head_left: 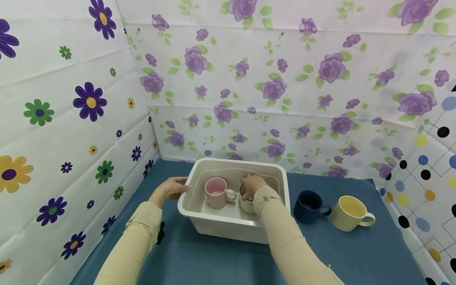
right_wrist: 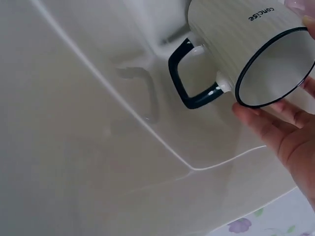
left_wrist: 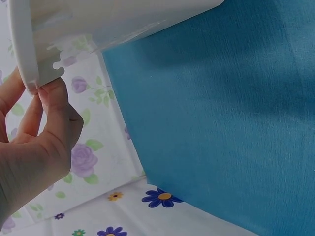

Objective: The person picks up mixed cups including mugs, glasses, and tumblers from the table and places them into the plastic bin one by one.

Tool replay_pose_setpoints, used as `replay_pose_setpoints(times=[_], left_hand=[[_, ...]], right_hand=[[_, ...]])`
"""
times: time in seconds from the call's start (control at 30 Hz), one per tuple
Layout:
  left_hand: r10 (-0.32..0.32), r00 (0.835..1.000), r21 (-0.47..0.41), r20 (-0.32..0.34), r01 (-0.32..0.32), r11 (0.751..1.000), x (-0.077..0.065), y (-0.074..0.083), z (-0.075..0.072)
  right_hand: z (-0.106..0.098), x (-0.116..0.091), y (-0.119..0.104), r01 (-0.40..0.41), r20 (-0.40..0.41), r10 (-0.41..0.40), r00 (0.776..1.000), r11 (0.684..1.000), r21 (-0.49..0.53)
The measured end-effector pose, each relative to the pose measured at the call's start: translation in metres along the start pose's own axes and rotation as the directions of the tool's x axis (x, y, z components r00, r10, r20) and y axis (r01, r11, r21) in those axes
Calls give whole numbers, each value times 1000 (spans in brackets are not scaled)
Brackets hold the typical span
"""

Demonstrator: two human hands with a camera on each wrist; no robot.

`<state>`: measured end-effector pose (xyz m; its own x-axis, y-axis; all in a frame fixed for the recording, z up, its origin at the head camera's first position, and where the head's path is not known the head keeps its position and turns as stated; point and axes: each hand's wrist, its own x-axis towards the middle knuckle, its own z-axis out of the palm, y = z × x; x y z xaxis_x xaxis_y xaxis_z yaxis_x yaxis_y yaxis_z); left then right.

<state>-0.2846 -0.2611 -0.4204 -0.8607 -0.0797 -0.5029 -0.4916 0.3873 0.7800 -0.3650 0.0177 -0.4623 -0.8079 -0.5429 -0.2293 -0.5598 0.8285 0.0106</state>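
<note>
A white plastic bin point(head_left: 231, 229) stands on the blue tabletop. My left hand point(head_left: 171, 188) pinches its left rim between thumb and fingers, as the left wrist view shows close up. Inside the bin, my right hand point(head_left: 253, 184) grips a white mug point(head_left: 247, 206) around its top edge. This mug point(right_wrist: 236, 29) has a dark rim, a dark squared handle point(right_wrist: 189, 81) and the word "concise" in the right wrist view; the handle side is hidden in the head view. A pink mug point(head_left: 216, 197) sits upright left of it, its handle pointing right.
To the right of the bin stand a navy mug point(head_left: 305, 209) and a pale yellow mug point(head_left: 348, 215), close together, both handles toward the right. Flowered sheets hang behind and on the left point(head_left: 89, 138), and a dotted sheet point(head_left: 424, 174) borders the right side.
</note>
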Motion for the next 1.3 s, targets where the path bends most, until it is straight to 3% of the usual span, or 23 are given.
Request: replay_pose_setpoints(times=[0.43,0.7,1.03,1.3], left_hand=[[-12,1000,6,19,12,1000,-1,0,3],[-23,1000,7,6,23,1000,0,1,4],[-12,1000,22,4,12,1000,-4,4,4],[-8,1000,44,11,7,999,-3,4,6]], right_hand=[[-2,-7,-5,-93,85,86,993,993,71],[-13,-14,-9,-54,41,52,998,998,41],[-39,-33,0,-70,124,48,991,981,182],[-44,-36,4,-48,161,19,987,983,178]])
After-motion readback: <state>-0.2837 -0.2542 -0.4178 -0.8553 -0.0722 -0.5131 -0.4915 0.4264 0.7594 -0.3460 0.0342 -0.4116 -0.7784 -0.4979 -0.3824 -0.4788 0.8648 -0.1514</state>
